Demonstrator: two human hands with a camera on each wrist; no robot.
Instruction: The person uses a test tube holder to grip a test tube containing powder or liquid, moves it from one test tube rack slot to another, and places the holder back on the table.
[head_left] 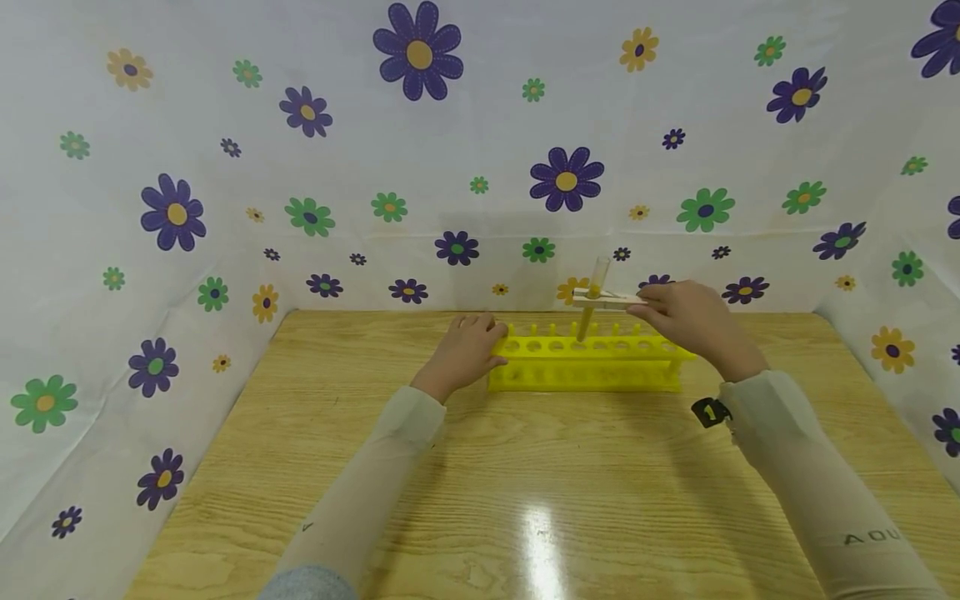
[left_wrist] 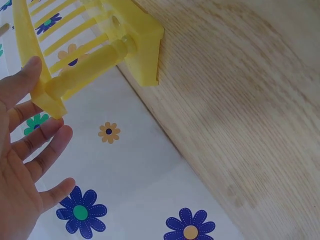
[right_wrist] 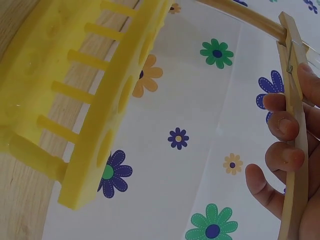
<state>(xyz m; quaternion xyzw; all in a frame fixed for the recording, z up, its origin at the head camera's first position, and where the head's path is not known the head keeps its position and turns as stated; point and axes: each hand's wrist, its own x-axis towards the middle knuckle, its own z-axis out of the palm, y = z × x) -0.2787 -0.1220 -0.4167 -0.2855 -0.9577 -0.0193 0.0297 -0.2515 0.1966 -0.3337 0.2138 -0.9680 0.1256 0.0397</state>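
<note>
A yellow test tube rack point(head_left: 585, 385) stands near the table's back edge. My left hand point(head_left: 465, 354) grips its left end; in the left wrist view the thumb lies on one side of the rack's top bar and fingertips touch the other. With my right hand point(head_left: 693, 321) I hold a wooden test tube clamp point(right_wrist: 296, 200), fingers curled round its handles. The clamp's jaws hold a glass test tube point(head_left: 587, 321) with yellowish liquid inside. Slightly tilted, the tube has its lower end at the rack's top holes; whether it has entered one, I cannot tell.
The rack has a row of round holes and several upright pegs point(right_wrist: 70, 90) along its back. Below lies a wood-grain table point(head_left: 525, 467). A white cloth with flower prints point(head_left: 450, 150) rises behind and at both sides. A small black device point(head_left: 710, 412) sits at the right wrist.
</note>
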